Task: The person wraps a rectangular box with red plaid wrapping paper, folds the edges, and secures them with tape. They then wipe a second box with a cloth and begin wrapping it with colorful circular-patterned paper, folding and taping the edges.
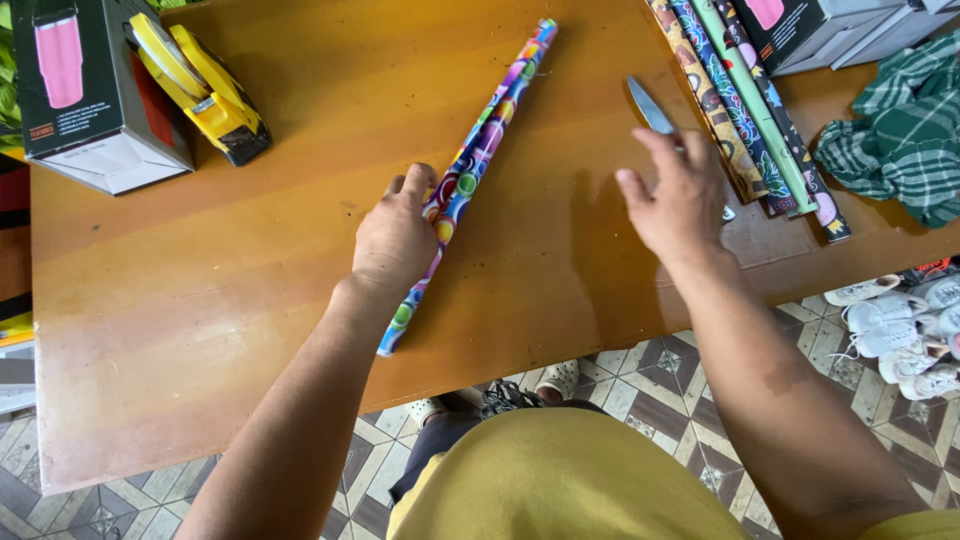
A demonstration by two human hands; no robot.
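Observation:
A rolled tube of wrapping paper (490, 130) with bright multicoloured circles lies diagonally across the wooden table (250, 300). My left hand (395, 240) rests on its lower half, fingers curled over the roll and pressing it down. My right hand (680, 200) hovers to the right with fingers apart, just above a pair of scissors (648, 105). The grey blade sticks out past my fingertips, and the handle is mostly hidden under the hand.
A yellow tape dispenser (205, 90) and a dark box picturing a pink tumbler (85, 95) stand at the far left. Several patterned paper rolls (745, 110), more boxes (830, 30) and a green plaid cloth (900, 130) lie on the right. Shoes (900, 325) sit on the tiled floor.

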